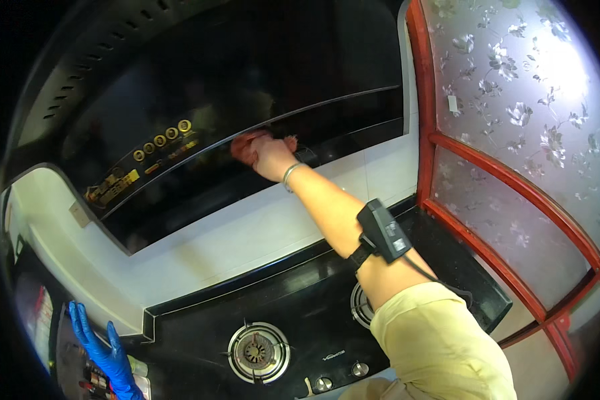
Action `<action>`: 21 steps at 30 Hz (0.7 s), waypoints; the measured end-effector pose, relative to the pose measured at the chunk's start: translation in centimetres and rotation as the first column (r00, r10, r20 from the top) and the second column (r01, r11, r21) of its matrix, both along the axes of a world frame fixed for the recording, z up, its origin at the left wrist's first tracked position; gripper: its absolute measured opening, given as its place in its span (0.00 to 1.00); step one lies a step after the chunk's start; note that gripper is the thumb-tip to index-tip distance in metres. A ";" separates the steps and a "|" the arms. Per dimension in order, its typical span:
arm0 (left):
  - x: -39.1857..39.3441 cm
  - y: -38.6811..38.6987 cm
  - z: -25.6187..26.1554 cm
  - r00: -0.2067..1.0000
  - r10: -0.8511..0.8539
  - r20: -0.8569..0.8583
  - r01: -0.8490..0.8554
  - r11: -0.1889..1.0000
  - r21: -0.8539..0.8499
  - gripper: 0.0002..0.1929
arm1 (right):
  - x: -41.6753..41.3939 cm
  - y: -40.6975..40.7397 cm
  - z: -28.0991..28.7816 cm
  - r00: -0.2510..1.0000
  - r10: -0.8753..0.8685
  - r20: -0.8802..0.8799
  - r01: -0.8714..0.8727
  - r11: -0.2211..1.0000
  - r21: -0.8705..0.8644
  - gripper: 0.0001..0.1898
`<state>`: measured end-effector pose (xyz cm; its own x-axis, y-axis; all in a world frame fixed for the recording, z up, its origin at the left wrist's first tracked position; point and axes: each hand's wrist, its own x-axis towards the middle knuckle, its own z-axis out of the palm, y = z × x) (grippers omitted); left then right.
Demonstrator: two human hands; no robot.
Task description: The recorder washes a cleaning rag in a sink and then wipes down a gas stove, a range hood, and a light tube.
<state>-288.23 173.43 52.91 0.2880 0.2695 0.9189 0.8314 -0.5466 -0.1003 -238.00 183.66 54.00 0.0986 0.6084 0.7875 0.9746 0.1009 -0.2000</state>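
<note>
My right hand, bare and with a bracelet at the wrist, grips a bunched reddish-brown cloth. It presses the cloth against the glossy black front panel of a range hood, just below a thin trim line. My left hand, in a blue rubber glove, is at the lower left with its fingers spread and nothing in it. It hovers near the end of the pale wall, above some small bottles; whether it touches anything is hard to tell. Yellow symbols and writing mark the panel's left part.
Below the hood, a black gas hob holds a left burner and a right burner partly hidden by my arm. Two control knobs sit at its front. Red-framed, flower-patterned frosted glass stands at right. A black device with a cable is strapped to my forearm.
</note>
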 end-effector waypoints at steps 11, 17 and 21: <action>-16.5 -16.9 -9.8 0.925 0.270 0.267 -0.206 0.947 -0.245 0.25 | -19.3 -12.1 -1.9 -0.620 0.527 -0.582 -0.580 0.192 0.792 0.22; -13.4 -29.5 -19.6 0.493 0.189 0.849 0.270 0.895 -0.355 0.24 | -29.4 -19.1 -6.5 -0.746 -0.030 -0.666 -0.666 0.001 0.746 0.21; -5.2 -35.8 -23.3 0.147 0.277 0.950 0.796 0.537 -0.279 0.28 | -35.9 -28.3 -9.6 -0.664 -0.272 -0.697 -0.701 -0.098 0.706 0.21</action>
